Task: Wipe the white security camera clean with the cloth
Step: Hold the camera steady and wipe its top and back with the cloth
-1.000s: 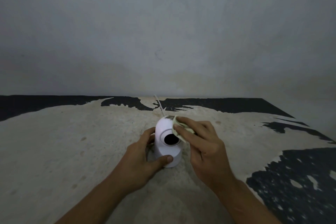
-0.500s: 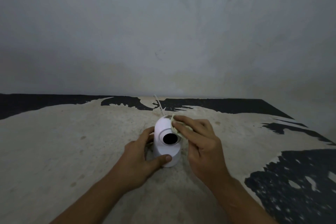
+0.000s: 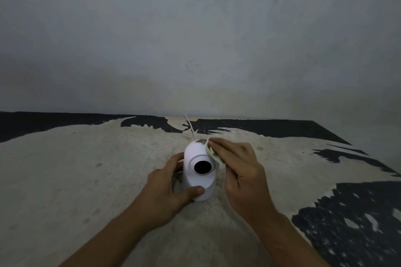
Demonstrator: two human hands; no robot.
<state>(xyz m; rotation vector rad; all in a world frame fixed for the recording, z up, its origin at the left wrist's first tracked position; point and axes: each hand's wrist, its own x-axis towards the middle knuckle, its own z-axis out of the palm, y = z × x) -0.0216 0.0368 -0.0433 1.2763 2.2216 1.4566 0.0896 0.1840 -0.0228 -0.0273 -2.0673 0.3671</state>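
The white security camera (image 3: 196, 174) stands upright on the worn table (image 3: 86, 169), its round black lens facing me. My left hand (image 3: 167, 193) wraps its base from the left, thumb across the lower front. My right hand (image 3: 240, 169) presses a small pale cloth (image 3: 213, 154) against the upper right side of the camera's head, fingertips near the top. Most of the cloth is hidden under my fingers. A dark smudge shows on the crown of the camera.
A thin white cable (image 3: 191, 128) runs from behind the camera toward the grey wall (image 3: 195, 39). The tabletop is beige with peeling black patches, large at the right (image 3: 351, 219). The table's right edge lies near the wall corner.
My right hand has slid the cloth from over the lens rim up and back along the right side of the camera's head. The left hand keeps its hold.
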